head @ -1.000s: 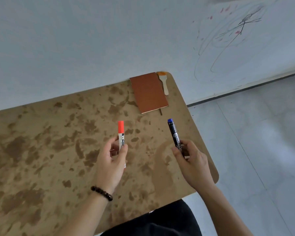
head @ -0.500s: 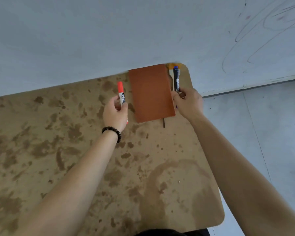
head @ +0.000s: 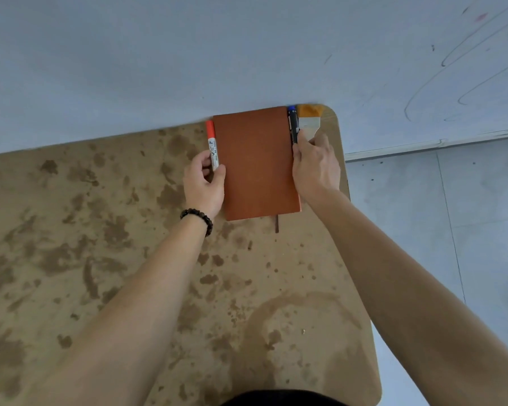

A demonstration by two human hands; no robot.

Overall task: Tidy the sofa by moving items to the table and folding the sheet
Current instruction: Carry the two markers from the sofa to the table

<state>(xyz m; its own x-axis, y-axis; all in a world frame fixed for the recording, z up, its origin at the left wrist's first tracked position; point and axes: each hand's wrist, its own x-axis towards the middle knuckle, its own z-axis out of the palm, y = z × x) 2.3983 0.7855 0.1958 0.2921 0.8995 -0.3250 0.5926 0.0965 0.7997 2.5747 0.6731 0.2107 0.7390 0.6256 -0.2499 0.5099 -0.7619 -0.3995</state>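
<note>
A brown notebook (head: 257, 162) lies flat at the far right corner of the stained wooden table (head: 100, 244). My left hand (head: 204, 186) pinches a white marker with a red cap (head: 211, 145) against the notebook's left edge. My right hand (head: 316, 165) grips a black marker with a blue cap (head: 293, 124) along the notebook's right edge. Both markers point away from me, toward the wall. No sofa or sheet is in view.
A small brush (head: 308, 120) with orange bristles and a pale wooden handle lies at the table's far right corner, just right of the blue marker. A grey wall (head: 188, 54) runs directly behind the table. Grey tiled floor (head: 452, 215) is to the right.
Both hands have reached further forward, from mid-table to the far corner. The red marker now sits beside the notebook's left edge and the blue one beside its right edge.
</note>
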